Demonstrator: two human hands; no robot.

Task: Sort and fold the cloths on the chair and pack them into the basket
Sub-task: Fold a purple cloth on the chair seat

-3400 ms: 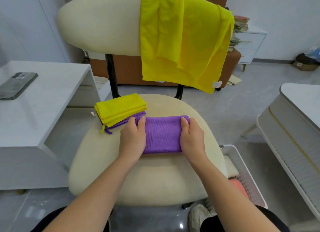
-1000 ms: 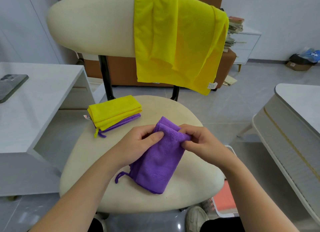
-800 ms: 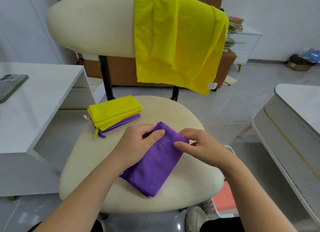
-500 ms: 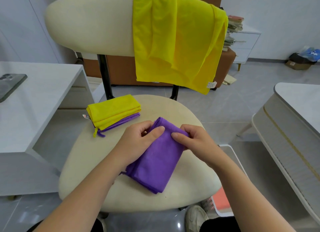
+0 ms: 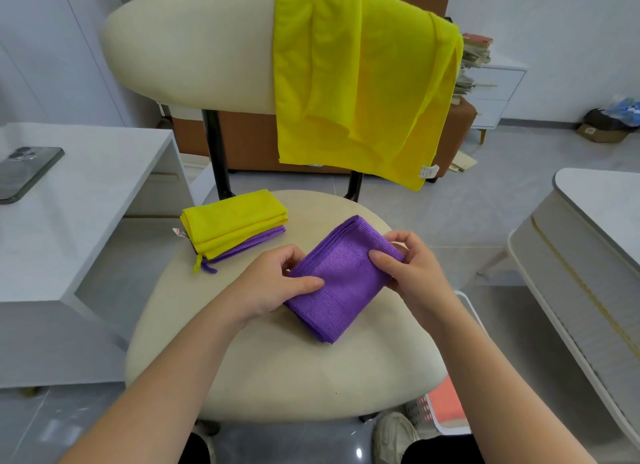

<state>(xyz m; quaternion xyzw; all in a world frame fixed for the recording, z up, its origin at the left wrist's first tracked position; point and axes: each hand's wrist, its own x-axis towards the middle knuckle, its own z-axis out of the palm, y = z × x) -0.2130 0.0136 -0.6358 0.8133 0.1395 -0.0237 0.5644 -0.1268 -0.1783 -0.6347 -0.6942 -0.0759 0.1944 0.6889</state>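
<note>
With left hand [image 5: 273, 287] pinching the near-left edge and right hand [image 5: 412, 273] the far-right corner: folded purple microfibre cloth [image 5: 343, 290], mid cream padded chair seat [image 5: 277, 377]. Far-left, apart: folded yellow-over-purple cloth stack [image 5: 232, 224]. Bare seat along the near edge. Over the backrest: draped yellow cloth [image 5: 356, 82]. Under the seat's right edge: white mesh basket [image 5: 420, 411].

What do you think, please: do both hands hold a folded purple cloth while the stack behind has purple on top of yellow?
Not quite: the head view shows the stacked yellow cloth lying on the stacked purple cloth. The left hand and right hand do hold the folded purple cloth.
</note>
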